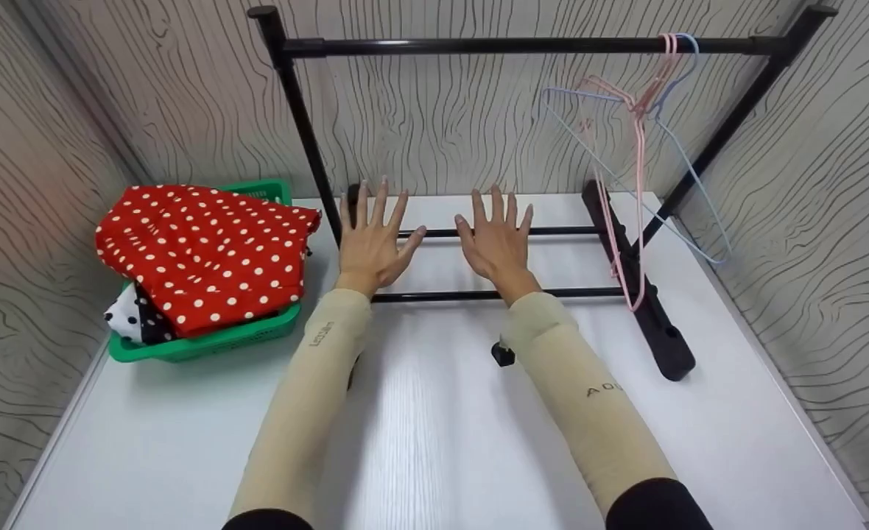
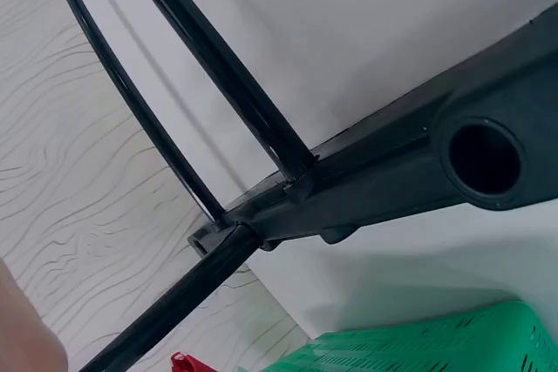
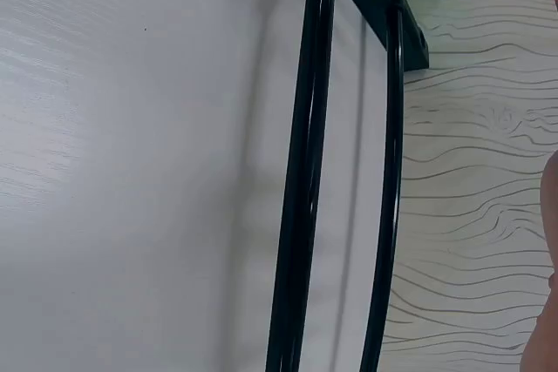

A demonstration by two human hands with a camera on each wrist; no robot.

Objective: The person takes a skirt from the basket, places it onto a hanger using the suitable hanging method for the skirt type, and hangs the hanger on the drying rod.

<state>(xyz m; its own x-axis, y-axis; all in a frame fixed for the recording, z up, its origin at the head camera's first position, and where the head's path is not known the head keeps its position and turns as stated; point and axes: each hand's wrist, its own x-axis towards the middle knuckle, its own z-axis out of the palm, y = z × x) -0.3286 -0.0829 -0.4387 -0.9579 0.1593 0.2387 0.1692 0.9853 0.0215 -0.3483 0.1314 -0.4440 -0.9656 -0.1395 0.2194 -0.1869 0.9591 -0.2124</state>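
Both hands reach forward, backs up and fingers spread, holding nothing. My left hand (image 1: 370, 246) overlaps the left end of the black garment rack's (image 1: 471, 296) lower bars in the head view. To its right, my right hand (image 1: 499, 239) overlaps the same bars. Left of the rack, a green basket (image 1: 213, 344) holds a red cloth with white dots (image 1: 206, 258) and a black-and-white dotted cloth (image 1: 136, 318). Pink hangers (image 1: 639, 206) and a blue hanger (image 1: 688, 158) hang at the right of the rack's top bar (image 1: 479, 47).
The rack stands on a white table (image 1: 420, 442) against a wood-grain patterned wall (image 1: 434, 118). Its black right foot (image 1: 659, 331) runs toward the front. Side walls close in the table at left and right. The left wrist view shows the left foot (image 2: 384, 189) near the basket.
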